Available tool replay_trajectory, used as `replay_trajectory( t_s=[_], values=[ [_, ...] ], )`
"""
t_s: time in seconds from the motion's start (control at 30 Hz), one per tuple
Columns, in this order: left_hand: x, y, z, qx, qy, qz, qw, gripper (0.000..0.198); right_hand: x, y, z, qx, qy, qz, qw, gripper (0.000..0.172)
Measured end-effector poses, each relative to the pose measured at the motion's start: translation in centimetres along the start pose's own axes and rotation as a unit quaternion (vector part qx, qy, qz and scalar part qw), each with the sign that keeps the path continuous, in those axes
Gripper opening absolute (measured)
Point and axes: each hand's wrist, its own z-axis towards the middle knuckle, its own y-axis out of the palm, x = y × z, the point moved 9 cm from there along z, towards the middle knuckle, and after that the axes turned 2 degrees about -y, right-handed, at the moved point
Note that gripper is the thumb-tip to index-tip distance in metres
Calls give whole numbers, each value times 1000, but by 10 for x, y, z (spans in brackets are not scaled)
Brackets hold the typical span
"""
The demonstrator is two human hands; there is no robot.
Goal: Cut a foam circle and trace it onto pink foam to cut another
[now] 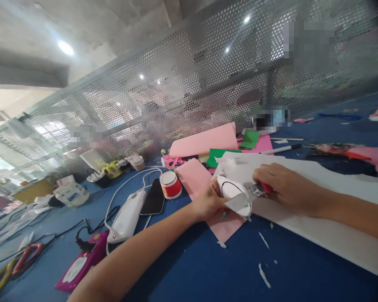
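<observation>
My left hand (pixel 208 202) grips a small white piece (pixel 229 188) with a curved black line drawn on it; I cannot tell whether it is foam or paper. Closed round a box cutter (pixel 254 192) with some red on it, my right hand (pixel 279 186) holds the wide blade across the front of the white piece. The blade's tip lies close to my left fingers. Beneath my hands are a pink paper sheet (pixel 192 178) and a large white sheet (pixel 302 209). Thin white scraps (pixel 263 276) lie on the blue table in front.
Left of my hands stand a red and white cup (pixel 170 186), a phone (pixel 153 197) and a white power strip (pixel 127 218) with cables. Scissors (pixel 27 258) and a purple box (pixel 82 264) lie nearer. Behind are a pink roll (pixel 203 140), a marker (pixel 280 149) and a perforated metal screen (pixel 189 84).
</observation>
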Motion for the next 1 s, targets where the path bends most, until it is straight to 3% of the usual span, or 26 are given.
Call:
replay_trajectory(
  t_s=[0.2,0.4,0.57,0.83,1.0],
  values=[
    [6,0,-2,34,33,13,999,51,-3,-3,2,3,-5,-24,1000,13],
    [9,6,-6,-24,3,-38,999,49,-2,-5,2,17,6,-8,1000,19],
    [14,4,-6,-10,-11,-71,997,55,3,-5,2,6,30,-7,999,25],
    [11,8,-4,-33,21,-17,999,51,-1,-4,2,-5,14,-45,999,19],
    [4,1,-6,4,2,-15,1000,50,-8,-4,1,6,-6,-43,999,16]
  ],
)
